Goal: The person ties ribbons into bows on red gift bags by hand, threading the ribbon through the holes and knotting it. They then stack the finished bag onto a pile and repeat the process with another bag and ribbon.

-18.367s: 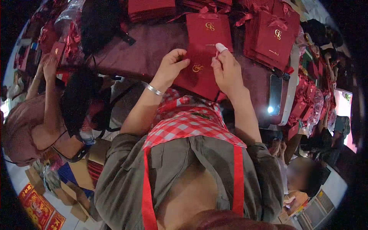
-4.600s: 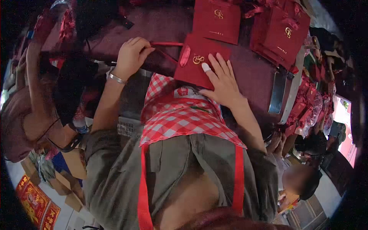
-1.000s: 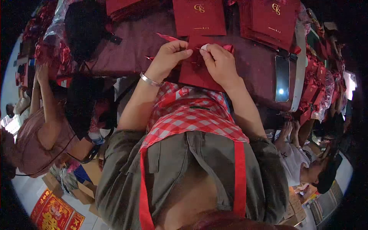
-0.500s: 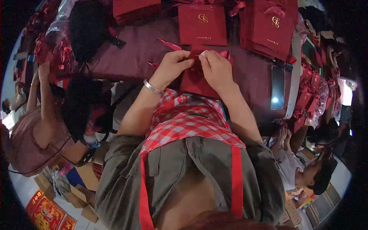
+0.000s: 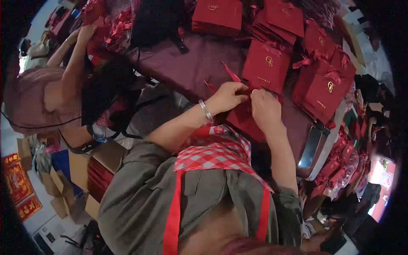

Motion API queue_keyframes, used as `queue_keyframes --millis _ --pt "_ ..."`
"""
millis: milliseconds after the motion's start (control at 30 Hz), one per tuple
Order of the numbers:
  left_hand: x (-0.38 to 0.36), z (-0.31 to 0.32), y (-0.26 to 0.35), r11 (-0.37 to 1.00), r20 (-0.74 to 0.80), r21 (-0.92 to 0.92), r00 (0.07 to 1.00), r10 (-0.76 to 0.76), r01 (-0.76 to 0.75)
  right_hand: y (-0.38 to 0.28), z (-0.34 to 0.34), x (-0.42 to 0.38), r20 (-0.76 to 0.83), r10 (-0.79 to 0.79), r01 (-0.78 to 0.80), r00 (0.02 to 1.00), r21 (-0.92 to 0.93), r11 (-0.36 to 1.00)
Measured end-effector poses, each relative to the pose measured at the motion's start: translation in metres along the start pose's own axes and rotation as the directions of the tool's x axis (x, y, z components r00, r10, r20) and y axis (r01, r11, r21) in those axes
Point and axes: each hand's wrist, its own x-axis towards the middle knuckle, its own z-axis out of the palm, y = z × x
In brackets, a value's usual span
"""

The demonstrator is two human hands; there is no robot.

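A red bag (image 5: 246,122) with ribbon lies at the table's near edge, under both of my hands. My left hand (image 5: 231,97), with a silver bracelet at the wrist, has its thumb and fingers closed at the bag's upper part; what they hold is too small to make out. Close beside it, my right hand (image 5: 265,107) pinches a small white piece (image 5: 254,91). A red ribbon (image 5: 230,72) sticks up past my left hand. Just beyond my hands lies another red bag (image 5: 268,63) with gold lettering.
Stacks of red bags (image 5: 216,16) stand at the back, with more bags (image 5: 325,87) at the right. A phone (image 5: 311,146) lies near the right edge. A black chair (image 5: 157,25) and a co-worker's arm (image 5: 72,80) are at the left.
The whole view has turned and shifted, so the table and my hands appear farther right and lower. Both hands are still close together at the same bag.
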Motion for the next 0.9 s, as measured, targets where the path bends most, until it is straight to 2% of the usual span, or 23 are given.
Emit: queue_keyframes --millis 133,200,233,300,333,367,400,467,567,600,667,733,800,833,867,900 --pt "0.001 0.005 -0.005 0.995 0.05 -0.096 0.999 0.0 0.005 0.003 0.0 0.004 -0.031 -0.003 0.003 1.0 0.022 1.0" --pt "-0.003 0.005 0.001 0.999 0.004 -0.025 1.0 0.027 -0.027 0.005 -0.004 0.007 0.1 0.122 -0.134 0.987 0.117 0.984" --pt "-0.003 0.009 -0.008 0.99 -0.041 -0.009 0.989 0.144 -0.144 0.009 -0.002 0.01 0.092 0.102 -0.113 0.99 0.114 0.987" --pt "-0.009 0.005 0.002 0.993 -0.039 0.015 0.992 0.119 -0.118 0.01 -0.005 0.015 0.15 0.244 -0.285 0.958 0.415 0.864" --pt "-0.008 0.004 0.007 0.995 -0.018 0.037 0.995 0.095 -0.095 0.006 -0.006 0.014 0.192 0.29 -0.345 0.937 0.4 0.849" --pt "-0.005 0.009 -0.005 0.984 -0.045 0.081 0.986 0.161 -0.157 -0.005 -0.014 0.014 0.234 0.339 -0.406 0.911 0.38 0.831" --pt "-0.004 0.007 0.0 0.983 -0.055 0.078 0.984 0.171 -0.166 0.0 0.005 0.009 -0.026 0.155 -0.145 0.988 0.233 0.962" --pt "-0.007 0.004 0.01 0.998 -0.033 0.036 0.998 0.054 -0.053 0.001 0.016 -0.002 -0.16 0.087 -0.053 0.983 0.201 0.978" --pt "-0.002 0.008 -0.002 0.996 -0.021 -0.077 0.999 0.037 -0.038 0.005 0.027 -0.01 -0.217 -0.004 0.016 0.976 0.051 0.999" --pt "-0.001 0.005 0.0 1.0 0.033 -0.016 0.999 0.013 -0.012 0.005 0.034 -0.01 -0.28 -0.016 0.029 0.96 0.042 0.999" --pt "-0.003 0.004 0.004 0.994 -0.039 0.024 0.994 0.105 -0.104 0.005 0.037 -0.009 -0.33 -0.022 0.038 0.944 0.043 0.998" --pt "0.002 0.006 -0.007 0.99 -0.056 -0.016 0.989 0.138 -0.139 0.006 0.038 -0.005 -0.328 0.011 0.001 0.944 0.037 0.999" --pt "0.002 0.005 -0.009 0.992 0.013 0.0 0.992 0.123 -0.123 0.006 0.031 -0.005 -0.272 -0.042 0.043 0.961 -0.003 0.999" --pt "0.005 0.011 -0.024 0.982 0.006 -0.156 0.994 0.108 -0.105 0.004 0.027 -0.005 -0.324 -0.018 0.047 0.946 0.083 0.995" --pt "0.009 0.003 -0.017 0.961 0.141 -0.256 0.988 -0.068 0.103 0.007 0.026 -0.004 -0.322 -0.009 0.038 0.947 0.082 0.996" --pt "0.011 -0.007 -0.007 0.892 0.289 -0.321 0.93 -0.228 0.318 0.009 0.026 -0.004 -0.366 -0.008 0.068 0.93 0.152 0.986"
